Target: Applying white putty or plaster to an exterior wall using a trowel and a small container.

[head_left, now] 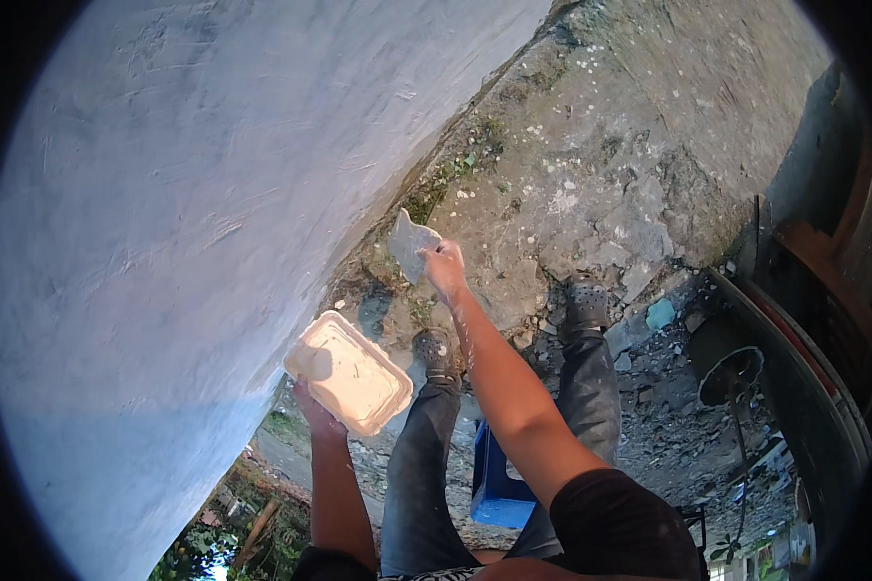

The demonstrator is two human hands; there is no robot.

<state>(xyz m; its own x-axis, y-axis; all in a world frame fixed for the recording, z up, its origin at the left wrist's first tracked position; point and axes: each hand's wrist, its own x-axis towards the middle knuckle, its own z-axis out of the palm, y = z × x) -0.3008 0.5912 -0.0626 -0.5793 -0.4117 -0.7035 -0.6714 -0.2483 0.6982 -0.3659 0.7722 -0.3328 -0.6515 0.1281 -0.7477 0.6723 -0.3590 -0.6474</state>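
Observation:
My left hand grips the lower left edge of a shallow rectangular tray, its fingers partly hidden beneath. Pale, wet-looking paste coats the inside, and a shadow falls on it. The tray is close beside a whitish wall with rough trowel marks. Above and to the right of the tray, my right hand pinches a thin, flat grey scraper with an uneven outline. The scraper is held apart from the tray, and in this view it lies near the wall's foot. White smears mark my right forearm.
Cracked, paint-spotted concrete runs along the wall, with moss at the joint. My clogs stand on rubble. A blue plastic object sits between my legs. Boards and a dark bucket stand at right.

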